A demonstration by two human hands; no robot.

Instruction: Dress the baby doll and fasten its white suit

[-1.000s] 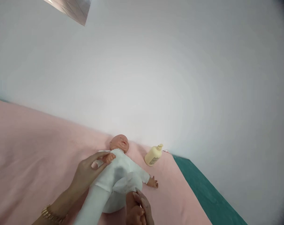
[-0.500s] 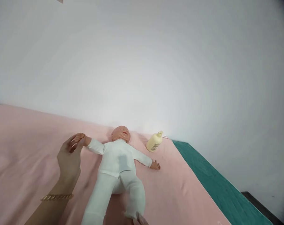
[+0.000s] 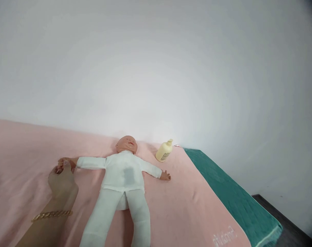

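Observation:
A baby doll [image 3: 125, 171] with a soft white cloth body lies on its back on a pink cloth [image 3: 181, 206]. Its arms are spread and a greyish patch shows on its chest. My left hand [image 3: 62, 181], with a gold bracelet [image 3: 52, 215] at the wrist, is closed around the doll's hand [image 3: 64, 164] at the left. That doll arm is stretched straight out to the side. The doll's other hand [image 3: 166, 176] rests on the cloth. The lower ends of the doll's legs are cut off by the bottom edge. My right hand is out of view.
A pale yellow pump bottle [image 3: 164, 151] stands right of the doll's head. Beneath the pink cloth, a green cloth [image 3: 222, 181] shows along the right. A white wall [image 3: 150, 68] rises behind, and a dark surface [image 3: 287, 216] lies at lower right.
My left hand has moved left and down, drawing the doll's arm out straighter. My right hand, earlier at the doll's leg at the bottom, has left the view. The doll's leg there lies straighter.

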